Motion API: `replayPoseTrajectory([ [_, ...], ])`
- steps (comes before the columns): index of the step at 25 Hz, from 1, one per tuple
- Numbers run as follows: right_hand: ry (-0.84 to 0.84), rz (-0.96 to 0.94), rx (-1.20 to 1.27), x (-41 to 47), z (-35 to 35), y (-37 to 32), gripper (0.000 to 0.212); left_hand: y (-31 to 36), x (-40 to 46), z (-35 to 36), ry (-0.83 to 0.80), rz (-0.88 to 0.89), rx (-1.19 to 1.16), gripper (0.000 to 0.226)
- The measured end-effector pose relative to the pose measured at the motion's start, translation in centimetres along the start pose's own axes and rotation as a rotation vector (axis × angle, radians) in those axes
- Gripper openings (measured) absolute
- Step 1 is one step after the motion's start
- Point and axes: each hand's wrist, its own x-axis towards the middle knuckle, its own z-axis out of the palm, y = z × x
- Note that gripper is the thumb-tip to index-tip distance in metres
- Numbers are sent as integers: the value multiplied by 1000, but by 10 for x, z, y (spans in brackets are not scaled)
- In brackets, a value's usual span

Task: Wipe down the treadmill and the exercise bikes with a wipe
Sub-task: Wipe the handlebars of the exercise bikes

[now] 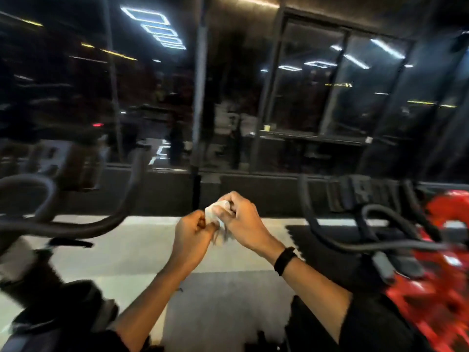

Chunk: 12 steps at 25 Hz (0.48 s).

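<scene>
A crumpled white wipe (pixel 215 212) is held between both hands in the middle of the view, above the floor. My left hand (pixel 193 233) pinches its lower left part. My right hand (pixel 241 219), with a black band on the wrist, grips its upper right part. An exercise bike with curved black handlebars (pixel 83 224) stands at the left, apart from my hands. A second exercise bike with black handlebars (pixel 375 224) and a red frame (pixel 429 295) stands at the right. The whole picture is motion-blurred.
A light grey floor (pixel 142 252) runs between the two bikes, with a black mat (pixel 327 252) under the right one. Dark glass walls (pixel 304 85) with a metal post (pixel 198 97) stand ahead, reflecting ceiling lights.
</scene>
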Motion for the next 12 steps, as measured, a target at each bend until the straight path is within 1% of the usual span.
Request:
replayPoseTrajectory([
  [3,72,178,226,-25,-63,28,29,24,4,69,-109,35,-82,9],
  [5,118,203,270,-37,-92,47,34,31,9,104,-163,28,-152,6],
  [6,161,207,255,-43,-105,58,34,33,12,122,-203,22,-175,6],
  [9,259,265,156,-52,-131,84,24,33,23,164,-286,-19,-174,9],
  [10,270,285,134,-53,-138,91,24,34,26,174,-306,-38,-181,10],
  [12,290,342,98,-49,-149,98,29,32,36,189,-333,-42,-190,10],
])
